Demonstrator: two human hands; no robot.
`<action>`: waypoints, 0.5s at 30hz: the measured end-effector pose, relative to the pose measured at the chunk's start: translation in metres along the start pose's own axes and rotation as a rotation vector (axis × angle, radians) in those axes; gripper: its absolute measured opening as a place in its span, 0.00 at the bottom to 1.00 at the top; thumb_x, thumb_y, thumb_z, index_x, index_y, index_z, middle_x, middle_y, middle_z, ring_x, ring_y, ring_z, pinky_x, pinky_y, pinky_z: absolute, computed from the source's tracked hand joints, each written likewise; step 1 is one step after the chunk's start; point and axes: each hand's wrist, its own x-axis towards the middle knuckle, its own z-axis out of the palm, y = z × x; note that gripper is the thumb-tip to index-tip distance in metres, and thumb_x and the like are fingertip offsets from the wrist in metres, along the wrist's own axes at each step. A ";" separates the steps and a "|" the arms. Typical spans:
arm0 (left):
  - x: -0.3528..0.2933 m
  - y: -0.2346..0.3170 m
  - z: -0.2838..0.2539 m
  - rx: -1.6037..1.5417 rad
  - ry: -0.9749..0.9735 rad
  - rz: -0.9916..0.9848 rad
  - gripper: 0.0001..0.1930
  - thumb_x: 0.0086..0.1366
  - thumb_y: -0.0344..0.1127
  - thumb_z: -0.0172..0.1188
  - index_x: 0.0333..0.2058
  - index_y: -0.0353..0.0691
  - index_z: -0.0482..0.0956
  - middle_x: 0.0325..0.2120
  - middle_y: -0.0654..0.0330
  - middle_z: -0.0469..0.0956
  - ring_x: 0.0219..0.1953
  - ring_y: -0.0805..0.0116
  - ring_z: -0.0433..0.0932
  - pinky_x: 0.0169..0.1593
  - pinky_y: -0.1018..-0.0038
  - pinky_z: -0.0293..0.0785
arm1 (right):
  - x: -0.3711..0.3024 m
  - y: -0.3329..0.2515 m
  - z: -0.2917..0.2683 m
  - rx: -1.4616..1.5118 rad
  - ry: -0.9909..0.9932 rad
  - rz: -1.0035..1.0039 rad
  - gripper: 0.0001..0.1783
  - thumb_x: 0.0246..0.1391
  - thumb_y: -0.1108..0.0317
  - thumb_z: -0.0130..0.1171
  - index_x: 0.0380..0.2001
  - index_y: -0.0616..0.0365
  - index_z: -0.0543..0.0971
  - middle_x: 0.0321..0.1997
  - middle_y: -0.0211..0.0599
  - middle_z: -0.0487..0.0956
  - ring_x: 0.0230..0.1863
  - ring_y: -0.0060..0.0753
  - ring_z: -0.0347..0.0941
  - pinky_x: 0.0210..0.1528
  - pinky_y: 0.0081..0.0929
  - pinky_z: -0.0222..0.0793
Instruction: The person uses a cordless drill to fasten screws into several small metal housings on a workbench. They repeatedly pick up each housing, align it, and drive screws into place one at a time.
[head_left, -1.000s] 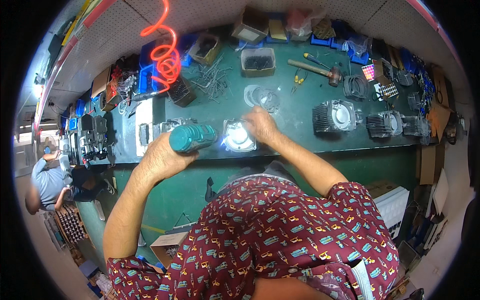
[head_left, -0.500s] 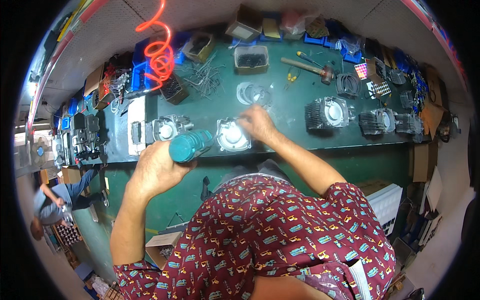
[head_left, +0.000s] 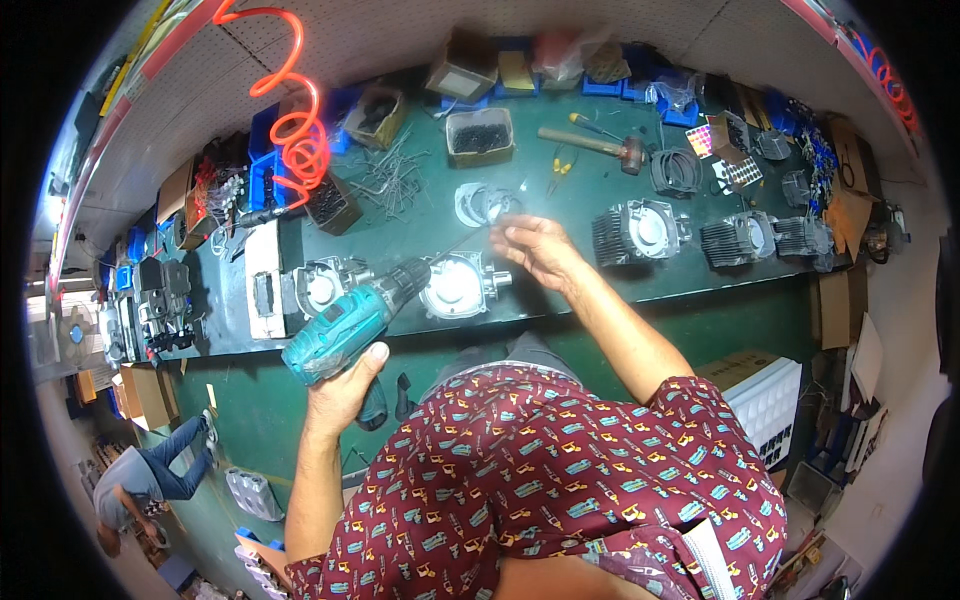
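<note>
Drill (head_left: 350, 322), teal and black, is in the left hand (head_left: 345, 385), whose grip is clenched around its handle, and it is tilted with its tip toward a round metal engine part (head_left: 455, 287) on the green desk (head_left: 560, 195). The right hand (head_left: 535, 250) hovers just beside that part, fingers loosely bent, grasping nothing that can be seen. A hammer (head_left: 595, 145) and more ribbed engine parts (head_left: 640, 232) lie farther right.

Even, bright overhead light was recorded, with few hard shadows. Straight edges were bent strongly toward the black fisheye rim. Slight blur was noted there.
</note>
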 end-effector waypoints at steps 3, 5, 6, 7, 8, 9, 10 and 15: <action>0.002 -0.011 0.005 -0.054 -0.076 -0.061 0.20 0.64 0.39 0.70 0.50 0.34 0.80 0.39 0.60 0.82 0.41 0.71 0.77 0.49 0.71 0.75 | -0.003 0.000 -0.003 0.039 -0.021 -0.011 0.15 0.65 0.73 0.57 0.52 0.70 0.75 0.48 0.49 0.81 0.47 0.39 0.81 0.52 0.35 0.82; 0.002 -0.015 0.010 -0.076 -0.086 -0.052 0.20 0.64 0.39 0.70 0.50 0.35 0.80 0.39 0.61 0.82 0.41 0.71 0.77 0.48 0.71 0.75 | 0.000 0.003 -0.008 0.065 -0.046 -0.003 0.13 0.65 0.71 0.59 0.49 0.68 0.76 0.46 0.46 0.81 0.44 0.36 0.81 0.49 0.33 0.83; 0.003 -0.017 0.011 -0.063 -0.080 -0.033 0.20 0.64 0.39 0.70 0.50 0.35 0.80 0.39 0.61 0.82 0.41 0.71 0.77 0.48 0.70 0.75 | 0.001 0.004 -0.008 0.075 -0.051 0.004 0.12 0.65 0.70 0.59 0.48 0.66 0.77 0.44 0.44 0.82 0.43 0.34 0.80 0.47 0.31 0.83; 0.003 -0.019 0.012 -0.051 -0.075 -0.015 0.19 0.64 0.39 0.70 0.50 0.35 0.80 0.40 0.61 0.82 0.41 0.71 0.77 0.48 0.70 0.76 | 0.001 0.005 -0.008 0.085 -0.057 0.011 0.12 0.65 0.69 0.59 0.47 0.65 0.77 0.43 0.42 0.82 0.42 0.33 0.80 0.45 0.30 0.83; 0.003 -0.019 0.013 -0.039 -0.069 0.004 0.19 0.64 0.39 0.70 0.49 0.35 0.80 0.40 0.61 0.81 0.41 0.71 0.77 0.48 0.70 0.76 | 0.001 0.005 -0.009 0.094 -0.062 0.019 0.11 0.65 0.69 0.60 0.46 0.63 0.77 0.42 0.40 0.82 0.40 0.31 0.80 0.44 0.29 0.83; 0.002 -0.018 0.013 -0.046 -0.071 -0.014 0.19 0.64 0.39 0.70 0.49 0.35 0.80 0.40 0.61 0.81 0.41 0.71 0.77 0.48 0.70 0.76 | 0.001 0.006 -0.009 0.095 -0.080 0.026 0.09 0.65 0.67 0.61 0.44 0.61 0.78 0.40 0.36 0.82 0.39 0.27 0.79 0.41 0.26 0.81; 0.002 -0.018 0.012 -0.049 -0.069 -0.015 0.20 0.64 0.39 0.70 0.50 0.35 0.80 0.40 0.61 0.81 0.41 0.71 0.77 0.48 0.70 0.76 | 0.001 0.007 -0.009 0.090 -0.070 0.019 0.09 0.65 0.67 0.61 0.43 0.60 0.79 0.40 0.36 0.82 0.39 0.26 0.79 0.41 0.26 0.81; 0.002 -0.017 0.010 -0.037 -0.049 -0.021 0.19 0.64 0.38 0.70 0.49 0.35 0.80 0.40 0.61 0.81 0.41 0.71 0.77 0.48 0.70 0.75 | 0.000 0.006 -0.007 0.097 -0.028 0.051 0.10 0.63 0.69 0.62 0.43 0.63 0.80 0.41 0.36 0.82 0.40 0.26 0.79 0.43 0.24 0.81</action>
